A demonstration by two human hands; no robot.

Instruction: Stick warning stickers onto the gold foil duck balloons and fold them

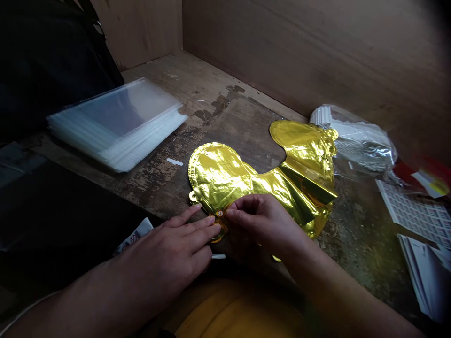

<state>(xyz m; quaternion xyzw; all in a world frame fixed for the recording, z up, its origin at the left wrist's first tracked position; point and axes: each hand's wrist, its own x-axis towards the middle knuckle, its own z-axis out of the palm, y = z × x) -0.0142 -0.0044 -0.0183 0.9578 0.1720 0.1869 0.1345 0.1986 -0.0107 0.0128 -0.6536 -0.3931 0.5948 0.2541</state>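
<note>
A flat, uninflated gold foil balloon (225, 171) with a curved outline lies creased on the worn wooden table. My left hand (176, 249) rests on the balloon's near left edge, fingers stretched out and flat. Just beyond those fingertips, a small round white sticker with a red mark (220, 213) shows on the foil. My right hand (262, 218) is closed, thumb and index finger pinching the foil right beside the sticker; the exact grip is partly hidden. A small foil tab with a hole (193, 195) sticks out at the balloon's left rim.
A stack of clear plastic sleeves (120, 122) lies at the back left, near a black bag (52, 61). On the right are a clear bag of white items (359, 136), a sheet of small printed labels (416, 211) and white papers (423, 277). Wooden panels (317, 51) close off the back.
</note>
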